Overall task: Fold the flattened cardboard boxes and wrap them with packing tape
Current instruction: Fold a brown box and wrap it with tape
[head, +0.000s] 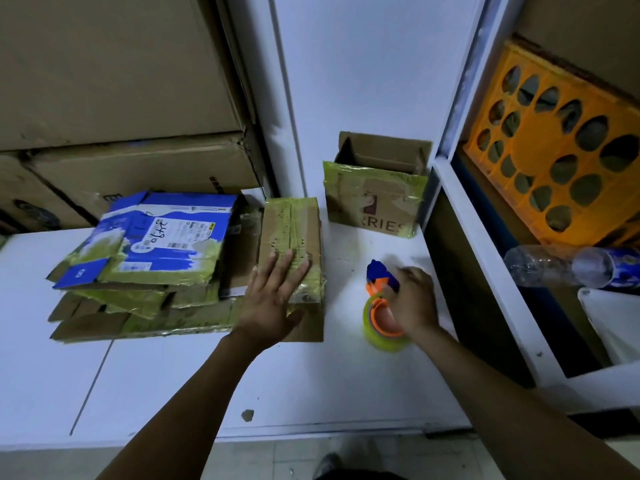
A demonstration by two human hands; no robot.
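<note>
- Pressing my left hand (273, 296) flat, fingers straight and spread, on the near end of a folded cardboard box (292, 233). Its matte brown top carries glossy, wrinkled yellowish tape.
- My right hand (414, 299), slightly blurred, curls over the orange-and-blue tape dispenser (377, 278). Its yellowish tape roll (381, 336) stands on the white worktop (173, 375) just right of the box.
- An untidy stack of flattened boxes (138, 265), blue-printed and taped, lies left of the box, touching it.
- An upright open-topped box (372, 202) stands behind, against the wall.
- Bare worktop lies between my forearms, out to the near edge; a white shelf post (485, 258) bounds the right side.
</note>
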